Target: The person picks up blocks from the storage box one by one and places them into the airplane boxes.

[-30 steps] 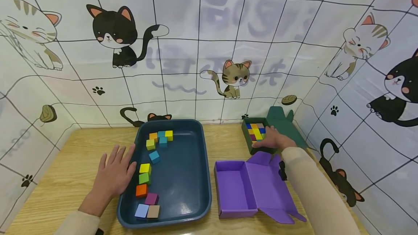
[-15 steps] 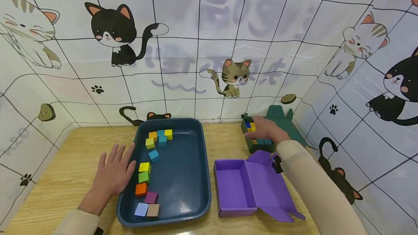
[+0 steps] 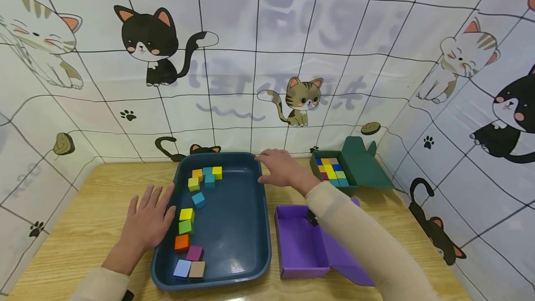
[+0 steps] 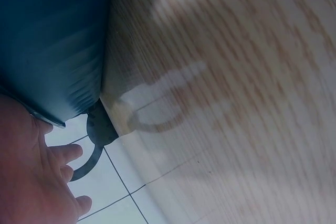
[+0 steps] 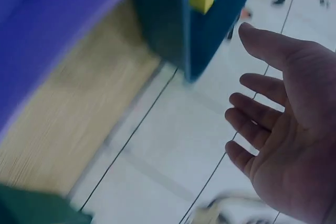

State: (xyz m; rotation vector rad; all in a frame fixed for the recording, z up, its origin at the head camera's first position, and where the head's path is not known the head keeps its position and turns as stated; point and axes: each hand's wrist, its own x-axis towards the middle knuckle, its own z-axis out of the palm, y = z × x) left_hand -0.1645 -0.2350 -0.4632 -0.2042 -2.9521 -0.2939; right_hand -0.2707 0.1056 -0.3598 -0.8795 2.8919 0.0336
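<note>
My left hand rests with spread fingers along the left rim of a dark blue tray. In the left wrist view its fingers lie by the tray's edge. My right hand is over the tray's far right corner, and its palm shows nothing held in the right wrist view. Inside the tray, several coloured cubes line the left side, among them an orange-red cube, a green cube and a blue cube. A green box at the back right holds rows of coloured cubes.
A purple box with its lid folded out stands right of the tray, partly under my right sleeve. Behind the wooden table hangs a white cat-print cloth, which also covers the sides.
My right hand has lifted from the green box and moved left to the tray's far right corner, uncovering the cubes in that box. My left hand has stayed put.
</note>
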